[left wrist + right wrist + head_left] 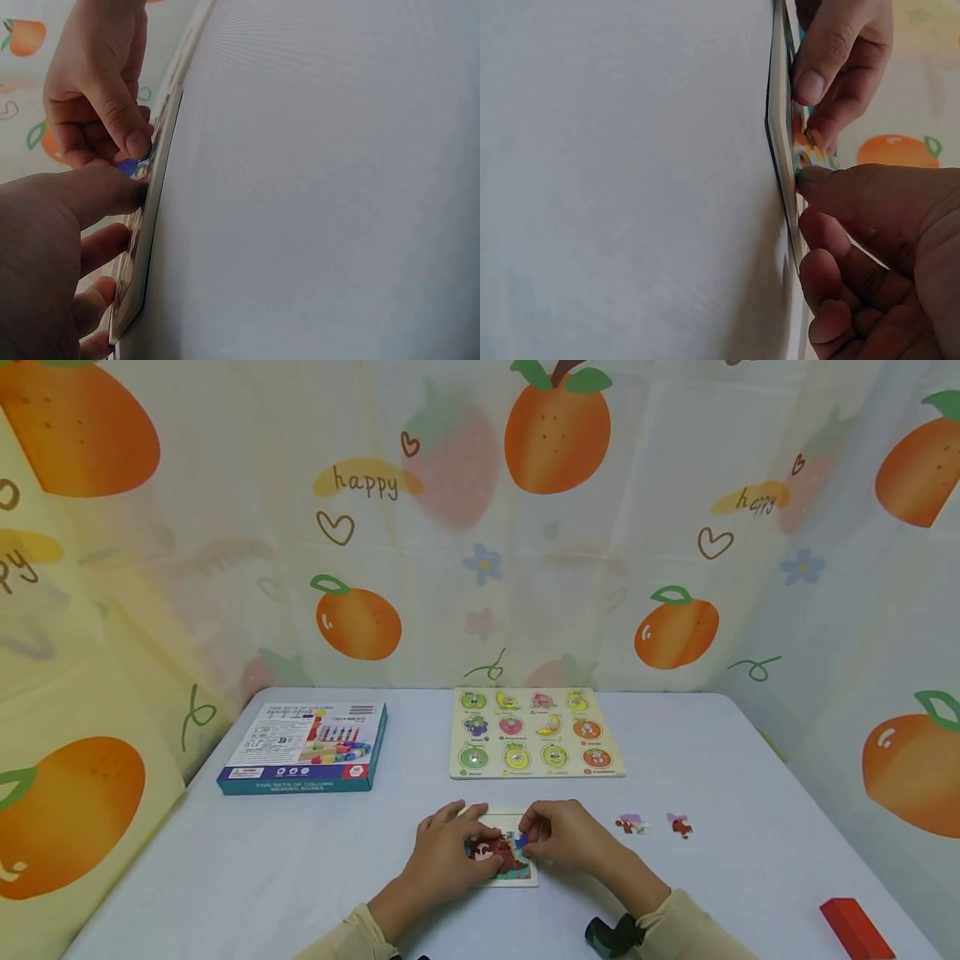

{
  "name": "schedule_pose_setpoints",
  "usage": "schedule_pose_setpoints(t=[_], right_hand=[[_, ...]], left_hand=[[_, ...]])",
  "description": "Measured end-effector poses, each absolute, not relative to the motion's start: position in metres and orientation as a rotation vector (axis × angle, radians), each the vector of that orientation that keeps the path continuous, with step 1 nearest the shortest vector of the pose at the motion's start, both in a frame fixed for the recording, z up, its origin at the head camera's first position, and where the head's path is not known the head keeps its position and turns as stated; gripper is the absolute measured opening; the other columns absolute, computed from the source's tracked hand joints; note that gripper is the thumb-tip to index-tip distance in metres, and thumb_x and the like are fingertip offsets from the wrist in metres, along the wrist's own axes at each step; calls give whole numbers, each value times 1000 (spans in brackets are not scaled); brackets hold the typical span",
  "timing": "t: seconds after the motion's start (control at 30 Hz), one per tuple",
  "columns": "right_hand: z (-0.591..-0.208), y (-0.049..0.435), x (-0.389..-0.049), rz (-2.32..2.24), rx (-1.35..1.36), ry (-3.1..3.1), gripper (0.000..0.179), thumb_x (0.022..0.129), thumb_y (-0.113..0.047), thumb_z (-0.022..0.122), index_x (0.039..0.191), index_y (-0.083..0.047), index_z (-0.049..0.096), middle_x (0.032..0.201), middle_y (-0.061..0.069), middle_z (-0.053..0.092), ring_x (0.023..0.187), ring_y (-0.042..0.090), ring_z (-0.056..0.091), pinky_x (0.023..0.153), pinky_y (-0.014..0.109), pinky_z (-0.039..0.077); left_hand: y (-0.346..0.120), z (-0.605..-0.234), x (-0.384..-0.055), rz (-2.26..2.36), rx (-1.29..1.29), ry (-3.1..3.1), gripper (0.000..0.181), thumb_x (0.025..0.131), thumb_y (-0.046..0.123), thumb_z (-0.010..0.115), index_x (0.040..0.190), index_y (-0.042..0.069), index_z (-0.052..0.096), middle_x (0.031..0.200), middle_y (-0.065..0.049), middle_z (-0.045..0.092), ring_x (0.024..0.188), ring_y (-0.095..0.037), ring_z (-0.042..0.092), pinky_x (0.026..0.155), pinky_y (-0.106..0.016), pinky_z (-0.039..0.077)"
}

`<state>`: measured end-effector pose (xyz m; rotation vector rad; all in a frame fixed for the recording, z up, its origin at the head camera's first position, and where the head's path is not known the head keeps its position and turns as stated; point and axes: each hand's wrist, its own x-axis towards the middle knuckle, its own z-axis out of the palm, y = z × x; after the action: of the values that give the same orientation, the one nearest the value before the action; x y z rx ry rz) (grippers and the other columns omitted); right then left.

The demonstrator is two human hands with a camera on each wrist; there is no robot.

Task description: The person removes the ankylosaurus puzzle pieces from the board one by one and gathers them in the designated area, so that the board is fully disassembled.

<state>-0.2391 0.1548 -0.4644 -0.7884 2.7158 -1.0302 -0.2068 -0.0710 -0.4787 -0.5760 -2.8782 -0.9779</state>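
Observation:
A small jigsaw puzzle (512,870) in a pale frame lies on the table in the head view, with a reddish-brown figure on it. My left hand (444,853) rests over its left part, thumb and fingertips touching the picture. At the right side of the puzzle, my right hand (568,837) pinches a colourful puzzle piece (522,841) between thumb and index finger. Blue shows on the piece in the left wrist view; its lower edge is hidden by the fingers. Two loose puzzle pieces (632,823) lie to the right of the right hand.
Behind the puzzle lies a fruit picture board (537,735). A flat teal-edged box (303,748) is at the back left, and a red block (857,928) at the front right. A patterned curtain (480,602) hangs behind the white table (720,743).

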Motion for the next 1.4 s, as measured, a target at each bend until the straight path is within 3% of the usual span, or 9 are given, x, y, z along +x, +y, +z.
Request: schedule_pose_setpoints(t=[0.43,0.57,0.87,1.07,1.4], right_hand=[[-459,153,-235,-960,-922,2738,28,78,-6,80,92,-18,60,71,-13,58,63,2,53,57,23,47],[-460,153,-234,-938,-932,2754,25,79,-5,79,94,-18,64,70,-16,57,62,1,52,57,22,47],[-461,152,-233,-948,-919,2752,20,78,-7,79,96,-12,71,71,-14,56,64,2,52,58,22,47],[-461,151,-232,-965,-907,2725,23,78,-8,80,98,-10,70,74,-10,58,67,5,53,59,22,47],[-459,160,-233,-1018,-861,2729,23,77,-13,80,98,-11,71,77,-11,60,68,3,55,60,22,49]], left_hand=[[-71,-482,-209,-972,-579,-2905,31,82,42,76,108,27,75,139,-1,55,136,-35,36,101,-64,24],[-71,-482,-209,-963,-581,-2902,31,82,42,76,109,27,75,139,-1,55,135,-35,36,101,-64,24],[-62,-482,-209,-847,-488,-2886,37,73,60,76,92,27,78,131,2,62,129,-35,44,99,-63,30],[-58,-479,-208,-731,-445,-2910,35,71,60,79,84,27,75,129,0,63,127,-35,47,97,-62,33],[-53,-477,-209,-714,-397,-2940,37,70,60,79,86,27,76,129,1,63,128,-35,45,98,-61,32]])
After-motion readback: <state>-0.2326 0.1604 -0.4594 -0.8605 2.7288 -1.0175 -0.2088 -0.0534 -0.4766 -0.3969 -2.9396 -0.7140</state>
